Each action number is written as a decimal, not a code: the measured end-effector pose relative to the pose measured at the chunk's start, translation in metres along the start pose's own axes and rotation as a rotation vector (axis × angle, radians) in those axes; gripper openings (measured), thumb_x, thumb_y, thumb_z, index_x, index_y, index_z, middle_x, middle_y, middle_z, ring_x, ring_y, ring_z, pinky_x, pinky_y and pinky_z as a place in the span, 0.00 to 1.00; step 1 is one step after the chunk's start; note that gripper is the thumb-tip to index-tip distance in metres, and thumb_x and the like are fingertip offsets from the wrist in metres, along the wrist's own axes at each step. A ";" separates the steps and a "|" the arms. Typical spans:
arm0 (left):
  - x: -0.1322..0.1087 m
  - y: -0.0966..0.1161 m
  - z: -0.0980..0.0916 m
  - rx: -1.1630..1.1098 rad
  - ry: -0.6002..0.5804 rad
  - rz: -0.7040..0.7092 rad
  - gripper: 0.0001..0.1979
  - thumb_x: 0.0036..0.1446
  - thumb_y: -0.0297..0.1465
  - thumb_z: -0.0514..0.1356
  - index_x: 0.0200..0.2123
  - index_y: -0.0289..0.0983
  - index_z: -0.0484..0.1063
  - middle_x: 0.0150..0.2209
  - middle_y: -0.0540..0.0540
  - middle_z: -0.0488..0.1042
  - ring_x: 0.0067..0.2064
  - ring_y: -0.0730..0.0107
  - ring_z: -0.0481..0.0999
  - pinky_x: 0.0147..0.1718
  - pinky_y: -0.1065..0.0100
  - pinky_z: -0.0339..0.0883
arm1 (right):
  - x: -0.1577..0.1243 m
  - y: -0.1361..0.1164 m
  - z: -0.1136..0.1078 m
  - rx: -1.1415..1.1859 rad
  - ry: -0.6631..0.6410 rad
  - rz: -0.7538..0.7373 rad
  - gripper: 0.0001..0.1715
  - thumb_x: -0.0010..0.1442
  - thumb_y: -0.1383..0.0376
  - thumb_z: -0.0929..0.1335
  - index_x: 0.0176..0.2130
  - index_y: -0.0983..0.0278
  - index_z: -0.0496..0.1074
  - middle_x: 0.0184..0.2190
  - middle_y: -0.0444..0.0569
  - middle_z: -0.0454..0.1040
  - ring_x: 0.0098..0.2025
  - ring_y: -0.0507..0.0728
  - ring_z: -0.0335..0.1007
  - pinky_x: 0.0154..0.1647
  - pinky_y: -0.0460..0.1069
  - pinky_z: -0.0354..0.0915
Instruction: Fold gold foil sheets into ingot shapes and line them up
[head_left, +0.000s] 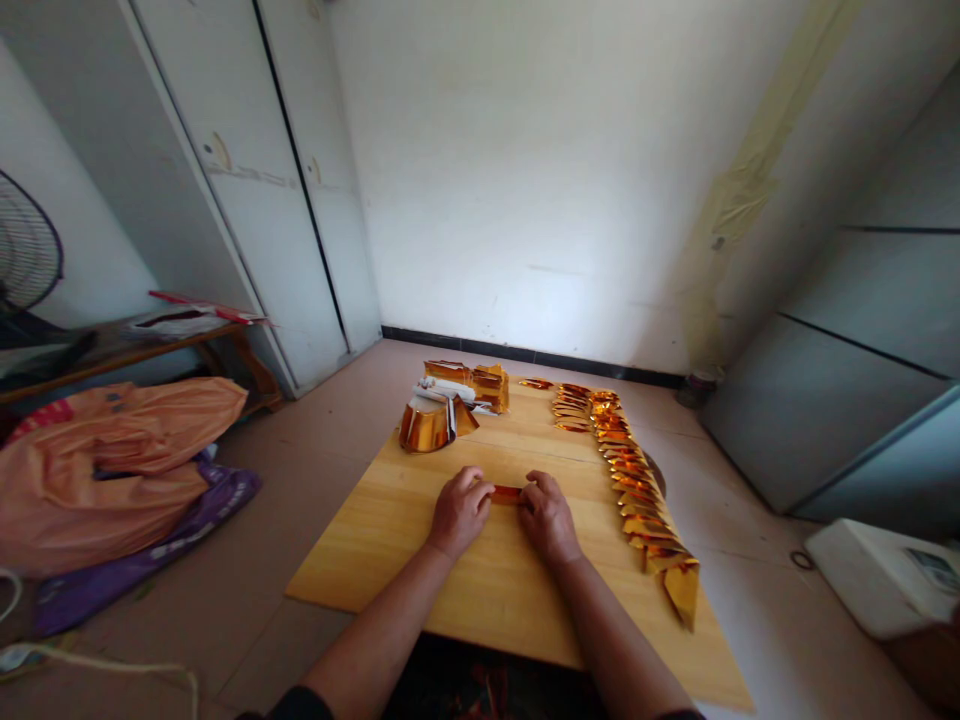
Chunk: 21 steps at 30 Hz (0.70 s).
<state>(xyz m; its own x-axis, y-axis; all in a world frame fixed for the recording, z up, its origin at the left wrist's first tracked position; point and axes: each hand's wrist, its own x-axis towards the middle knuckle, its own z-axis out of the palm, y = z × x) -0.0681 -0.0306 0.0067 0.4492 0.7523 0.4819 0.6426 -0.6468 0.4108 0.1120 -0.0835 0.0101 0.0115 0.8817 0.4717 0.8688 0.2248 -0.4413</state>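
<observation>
A narrow strip of shiny orange-gold foil paper [508, 495] lies crosswise between my hands over the wooden board [480, 590]. My left hand [461, 512] pinches its left end with curled fingers. At its right end, the fingers of my right hand [550, 517] are closed on it in the same way. Ahead and to the left sits a curved stack of gold foil sheets [425, 427], with white paper showing. Behind it is another gold foil bundle [489, 387]. Along the board's right side runs a long overlapping row of folded gold pieces [637, 490].
An orange plastic bag [120, 470] and a purple bag [150, 565] lie on the floor at left, near a wooden bench [247, 365] and a fan [30, 245]. At right stand a grey fridge-like cabinet [847, 330] and a white box [874, 580].
</observation>
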 end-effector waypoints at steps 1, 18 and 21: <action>0.000 0.001 -0.002 0.016 -0.010 0.008 0.09 0.52 0.23 0.56 0.33 0.40 0.74 0.40 0.46 0.69 0.42 0.67 0.69 0.43 0.66 0.64 | 0.000 -0.002 -0.002 -0.056 -0.003 -0.003 0.10 0.51 0.75 0.64 0.29 0.63 0.72 0.46 0.53 0.69 0.46 0.58 0.63 0.47 0.51 0.62; 0.002 0.013 -0.007 0.102 -0.220 0.157 0.19 0.53 0.25 0.57 0.49 0.42 0.70 0.44 0.46 0.72 0.45 0.62 0.66 0.45 0.61 0.59 | -0.009 0.014 -0.006 -0.128 -0.080 0.050 0.08 0.56 0.67 0.67 0.32 0.58 0.79 0.55 0.53 0.66 0.55 0.62 0.59 0.52 0.56 0.60; 0.002 0.018 -0.009 0.119 -0.220 0.178 0.21 0.54 0.26 0.57 0.52 0.43 0.68 0.51 0.46 0.71 0.49 0.60 0.65 0.46 0.58 0.58 | -0.009 0.014 -0.006 -0.116 -0.076 0.046 0.09 0.56 0.67 0.67 0.32 0.58 0.79 0.55 0.53 0.66 0.55 0.62 0.60 0.52 0.56 0.61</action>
<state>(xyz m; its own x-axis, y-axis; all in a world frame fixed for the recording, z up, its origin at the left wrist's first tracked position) -0.0615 -0.0414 0.0224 0.6763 0.6462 0.3535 0.6043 -0.7612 0.2354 0.1276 -0.0905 0.0046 0.0189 0.9199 0.3918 0.9195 0.1379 -0.3680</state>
